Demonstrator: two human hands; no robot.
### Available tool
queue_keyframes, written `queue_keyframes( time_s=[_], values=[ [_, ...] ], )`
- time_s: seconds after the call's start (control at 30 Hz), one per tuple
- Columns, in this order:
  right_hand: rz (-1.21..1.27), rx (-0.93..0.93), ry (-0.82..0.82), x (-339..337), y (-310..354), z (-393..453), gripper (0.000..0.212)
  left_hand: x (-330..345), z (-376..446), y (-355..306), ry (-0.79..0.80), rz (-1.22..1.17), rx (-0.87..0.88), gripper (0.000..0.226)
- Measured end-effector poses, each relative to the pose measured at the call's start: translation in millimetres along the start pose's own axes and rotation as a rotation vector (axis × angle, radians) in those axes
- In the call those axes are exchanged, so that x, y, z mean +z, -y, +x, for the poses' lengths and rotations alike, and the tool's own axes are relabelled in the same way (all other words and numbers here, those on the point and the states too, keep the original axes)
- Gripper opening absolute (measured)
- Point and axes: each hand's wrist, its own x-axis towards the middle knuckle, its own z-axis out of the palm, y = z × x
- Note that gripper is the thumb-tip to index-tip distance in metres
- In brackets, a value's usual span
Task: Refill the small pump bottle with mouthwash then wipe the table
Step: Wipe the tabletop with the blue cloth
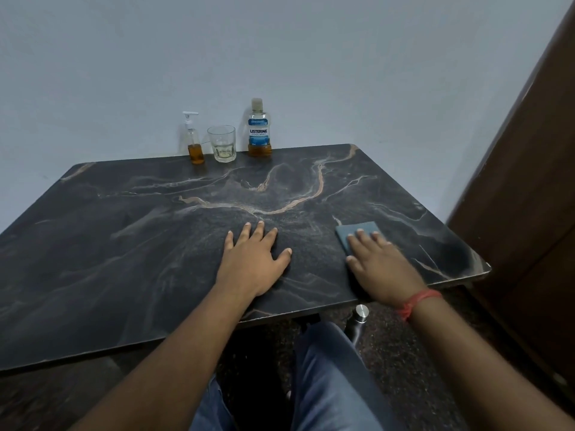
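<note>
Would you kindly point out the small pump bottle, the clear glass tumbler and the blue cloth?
Small pump bottle (pixel 196 153): head view, amber-filled lower body.
Clear glass tumbler (pixel 222 144): head view, side wall.
Blue cloth (pixel 357 230): head view, uncovered far part.

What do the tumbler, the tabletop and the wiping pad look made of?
Tumbler: clear glass, going by its thick faceted base. Tabletop: dark marble-patterned, matte; stone or laminate, unclear. Wiping pad under the right hand: flat blue-grey cloth or sponge, soft-looking.

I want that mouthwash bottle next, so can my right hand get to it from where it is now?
Probably yes. The right hand lies flat on the blue cloth, holding nothing, and the dark table between it and the mouthwash bottle is bare, though it is a long stretch.
</note>
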Motion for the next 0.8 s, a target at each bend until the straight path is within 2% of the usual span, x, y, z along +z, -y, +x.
queue_keyframes(
  time_s=[0.1, 0.33, 0.67, 0.8],
  values=[
    [0.012, -0.066, -0.008, 7, 43, 1, 0.058, -1, 0, 2, 0.0, -0.014, -0.009, 0.072],
    [-0.001, -0.129, -0.051, 19, 94, 11, 0.06, -12, -1, 16, -0.037, -0.043, -0.022, 0.068],
    [0.068, -0.451, 0.007, 24, 198, 61, 0.054, -39, -15, 145, -0.043, 0.024, -0.335, 0.067],
    [0.109, -0.506, 0.053, 22, 220, 86, 0.056, -37, -22, 169, -0.037, 0.051, -0.369, 0.068]
  ],
)
